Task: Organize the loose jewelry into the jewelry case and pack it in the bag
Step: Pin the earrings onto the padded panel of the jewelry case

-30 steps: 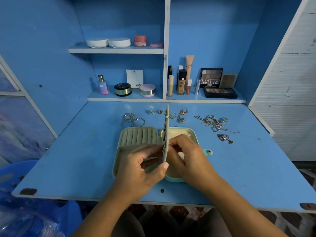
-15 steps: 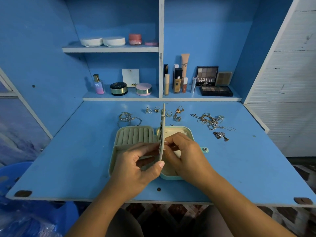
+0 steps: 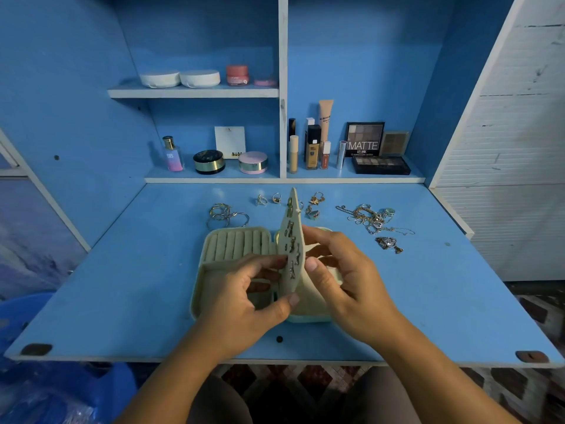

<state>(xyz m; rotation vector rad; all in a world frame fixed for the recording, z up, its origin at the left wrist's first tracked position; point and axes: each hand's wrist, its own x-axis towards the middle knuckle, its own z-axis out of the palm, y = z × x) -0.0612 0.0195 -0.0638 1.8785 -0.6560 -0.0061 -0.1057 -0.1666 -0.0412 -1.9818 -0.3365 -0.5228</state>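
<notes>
A pale green jewelry case (image 3: 235, 243) lies open on the blue desk (image 3: 137, 286), its ring rolls showing at the left. Its cream earring panel (image 3: 293, 228) stands upright in the middle, with several earrings pinned on the face turned toward me. My left hand (image 3: 241, 301) grips the panel's lower edge, thumb in front and fingers behind. My right hand (image 3: 351, 280) pinches the panel from the right, thumb on its face. Loose on the desk behind lie bangles (image 3: 226, 215), small rings (image 3: 269, 199), a chain tangle (image 3: 370, 218) and a pendant (image 3: 388, 243).
A low shelf (image 3: 284, 179) along the desk's back holds cosmetics: bottles, compacts, tubes and eyeshadow palettes (image 3: 380, 165). A higher shelf (image 3: 192, 92) carries white compacts and a pink jar. White slatted wall stands at the right; blue plastic (image 3: 46, 393) sits below left.
The upright panel has turned from edge-on so its earring-covered face shows. My right thumb has shifted onto that face. The view has drifted slightly.
</notes>
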